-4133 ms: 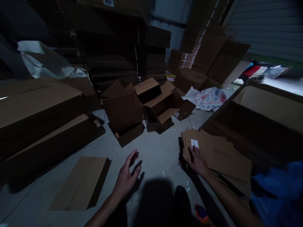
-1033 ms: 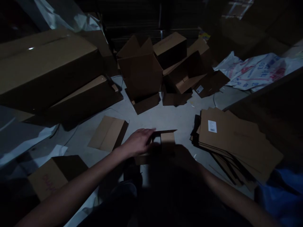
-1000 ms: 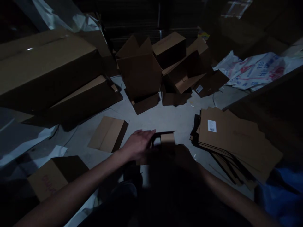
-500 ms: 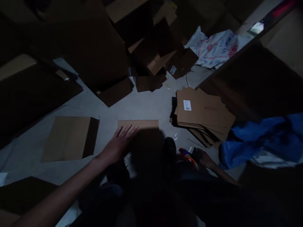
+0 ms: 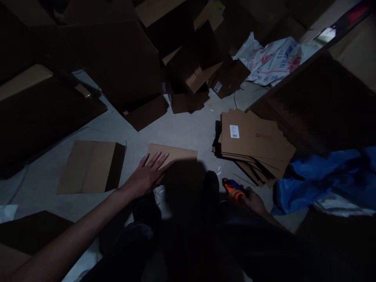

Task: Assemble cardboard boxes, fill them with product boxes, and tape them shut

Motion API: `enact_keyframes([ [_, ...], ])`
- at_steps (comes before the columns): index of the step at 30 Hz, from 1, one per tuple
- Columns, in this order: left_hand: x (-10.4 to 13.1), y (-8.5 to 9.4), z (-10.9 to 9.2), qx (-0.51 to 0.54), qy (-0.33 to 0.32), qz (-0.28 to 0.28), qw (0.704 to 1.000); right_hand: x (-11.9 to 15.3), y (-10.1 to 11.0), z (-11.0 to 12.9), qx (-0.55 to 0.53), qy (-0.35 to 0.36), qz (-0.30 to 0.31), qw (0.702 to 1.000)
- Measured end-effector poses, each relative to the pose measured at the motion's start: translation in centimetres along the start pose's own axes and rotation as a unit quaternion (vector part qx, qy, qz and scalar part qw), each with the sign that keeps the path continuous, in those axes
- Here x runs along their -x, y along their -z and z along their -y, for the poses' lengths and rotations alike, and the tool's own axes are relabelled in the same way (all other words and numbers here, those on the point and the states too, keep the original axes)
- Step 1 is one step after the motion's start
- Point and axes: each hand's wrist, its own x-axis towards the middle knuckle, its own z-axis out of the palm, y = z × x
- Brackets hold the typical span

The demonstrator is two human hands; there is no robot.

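Step in hand looks like steadying the small box while the orange tool, probably a tape gun, is gripped. Box sits on the floor in front of the person, top flat, partly in shadow, near the right shoe. Left hand lies palm-down on its left part, fingers spread, gripping nothing. Right hand holds the tool at its rear end, fingers curled round; exact finger placement too dark to tell. Tool is low, right of the shoe, apart from the box.

Next move, as judged: calls for lifting the tool across the shoe to the box top, left palm keeping the box from sliding. Stack of flat cardboard is just beyond the tool; second box stands well left.

Versus 4.1 s ago: right hand was on the stack, left over bare floor, no box there. At 1.0 s ago both hands were at the box with its top not closed; now top is flat, right hand on the tool.
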Motion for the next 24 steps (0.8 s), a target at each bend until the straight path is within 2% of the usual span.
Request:
enact_keyframes([
  [2, 0.4, 0.4, 0.7, -0.001, -0.009, 0.017, 1.000, -1.0, 0.8, 0.9, -0.050, 0.016, 0.007, 0.999],
  [4, 0.7, 0.7, 0.9, 0.000, -0.008, 0.032, 0.999, -2.0, 1.9, 3.4, -0.148, 0.048, 0.007, 0.988],
  [5, 0.9, 0.8, 0.9, 0.000, -0.005, 0.037, 0.999, -2.4, 2.6, 5.2, -0.216, 0.073, 0.014, 0.974],
  [7, 1.0, 0.7, 0.7, 0.002, -0.001, 0.044, 0.999, -3.0, 4.2, 9.5, -0.355, 0.130, 0.035, 0.925],
  [9, 1.1, 0.7, 0.5, 0.016, 0.001, 0.048, 0.999, -3.1, 5.5, 14.3, -0.420, 0.184, 0.035, 0.888],
  [11, 1.1, 0.8, 0.5, 0.042, 0.007, 0.046, 0.998, -2.8, 5.9, 18.5, -0.413, 0.234, 0.004, 0.880],
  [13, 1.2, 1.0, 0.6, 0.072, 0.018, 0.042, 0.996, -2.3, 5.3, 21.6, -0.392, 0.278, -0.034, 0.876],
  [15, 1.4, 1.0, 0.7, 0.106, 0.024, 0.029, 0.994, -1.9, 3.9, 23.4, -0.373, 0.326, -0.054, 0.867],
  [18, 1.6, 0.6, 0.7, 0.203, 0.012, -0.003, 0.979, -1.5, 1.7, 24.2, -0.322, 0.405, -0.052, 0.854],
  [19, 1.7, 0.5, 0.5, 0.268, 0.017, -0.022, 0.963, -1.4, 1.3, 24.1, -0.303, 0.425, -0.047, 0.852],
  [21, 1.7, 0.6, -0.3, 0.413, 0.052, -0.076, 0.906, -1.2, 0.8, 23.9, -0.275, 0.439, -0.042, 0.854],
  [23, 1.8, 1.4, -1.5, 0.544, 0.097, -0.123, 0.825, -1.1, 0.8, 23.7, -0.263, 0.436, -0.045, 0.859],
  [24, 1.9, 2.0, -2.1, 0.600, 0.114, -0.126, 0.782, -1.0, 0.8, 23.7, -0.260, 0.436, -0.051, 0.860],
])
